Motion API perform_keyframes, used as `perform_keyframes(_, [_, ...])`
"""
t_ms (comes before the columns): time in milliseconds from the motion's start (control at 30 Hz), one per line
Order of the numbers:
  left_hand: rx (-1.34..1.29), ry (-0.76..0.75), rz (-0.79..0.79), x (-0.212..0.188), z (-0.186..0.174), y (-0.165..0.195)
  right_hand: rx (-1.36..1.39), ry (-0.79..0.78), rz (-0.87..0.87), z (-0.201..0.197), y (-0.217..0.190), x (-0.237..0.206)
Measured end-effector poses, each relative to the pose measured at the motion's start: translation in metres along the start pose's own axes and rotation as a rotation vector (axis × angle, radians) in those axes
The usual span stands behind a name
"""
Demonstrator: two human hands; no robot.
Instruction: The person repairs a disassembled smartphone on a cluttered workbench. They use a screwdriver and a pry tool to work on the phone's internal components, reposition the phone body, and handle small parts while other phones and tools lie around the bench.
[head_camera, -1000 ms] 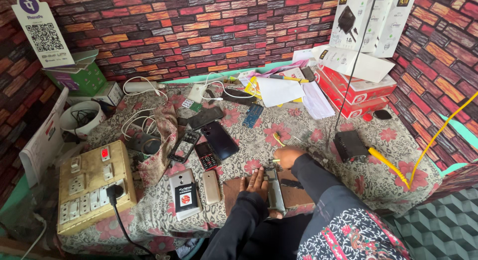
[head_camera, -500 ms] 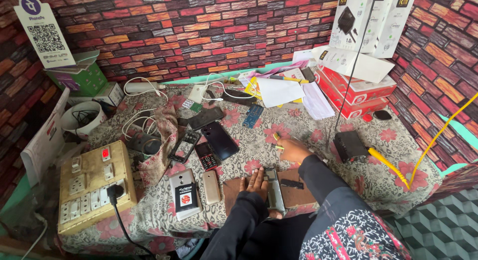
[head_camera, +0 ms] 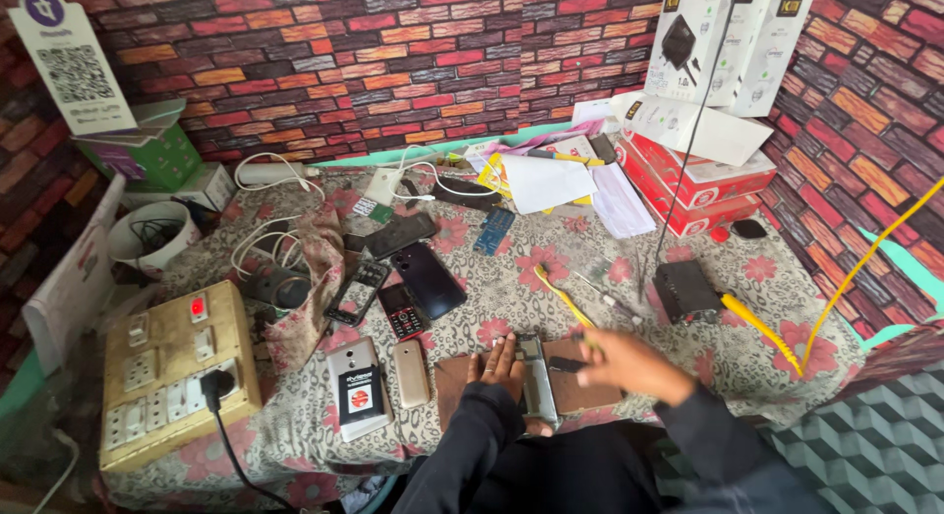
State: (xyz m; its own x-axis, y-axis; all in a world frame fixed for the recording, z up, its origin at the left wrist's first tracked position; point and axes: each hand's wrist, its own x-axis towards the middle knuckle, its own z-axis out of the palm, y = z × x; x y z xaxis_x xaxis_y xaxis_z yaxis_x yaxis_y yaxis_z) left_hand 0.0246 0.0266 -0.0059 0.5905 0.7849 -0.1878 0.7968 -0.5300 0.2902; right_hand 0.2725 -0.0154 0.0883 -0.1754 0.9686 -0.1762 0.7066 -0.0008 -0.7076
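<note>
Head view, looking down on a cluttered bench [head_camera: 747,366] covered in floral cloth.

Opened phone [head_camera: 536,376] lies on a brown mat [head_camera: 462,381] at the near edge, long axis running 12 to 6 o'clock. Left hand [head_camera: 500,368] rests flat against its left side, fingers spread, pinning it; not wrapped round it. Right hand [head_camera: 629,362] sits at 3 o'clock of the phone, just beside it, blurred; fingers curled, apparently pinching a small dark tool [head_camera: 568,363] pointed toward the phone. Grip cannot be confirmed. Left hand is the nearer.

Containers: white cup [head_camera: 147,241] at 10 o'clock holds dark cables. Red boxes [head_camera: 698,184] at 1 o'clock are shut, contents hidden.
</note>
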Motion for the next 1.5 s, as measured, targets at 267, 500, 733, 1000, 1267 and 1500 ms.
perform_keyframes(267, [-0.018,-0.012,-0.021,-0.002,0.000,-0.001,-0.078,0.219,-0.089,0.048,0.026,-0.052])
perform_keyframes(500, [-0.036,0.017,-0.012,-0.001,0.007,-0.009,-0.041,0.311,-0.076,0.059,0.027,-0.053])
perform_keyframes(733, [-0.043,0.058,0.001,-0.001,0.010,-0.013,0.036,0.313,-0.066,0.059,0.025,-0.051])
perform_keyframes(1000, [-0.073,-0.042,-0.086,0.002,-0.007,-0.012,0.029,0.288,-0.089,0.049,0.017,-0.034])
perform_keyframes(1267, [-0.089,0.048,-0.028,0.003,0.011,-0.019,0.005,0.309,0.000,0.021,0.012,0.034])
perform_keyframes(1500, [-0.085,0.133,0.015,0.001,0.024,-0.021,-0.275,0.387,0.022,0.033,0.006,0.085])
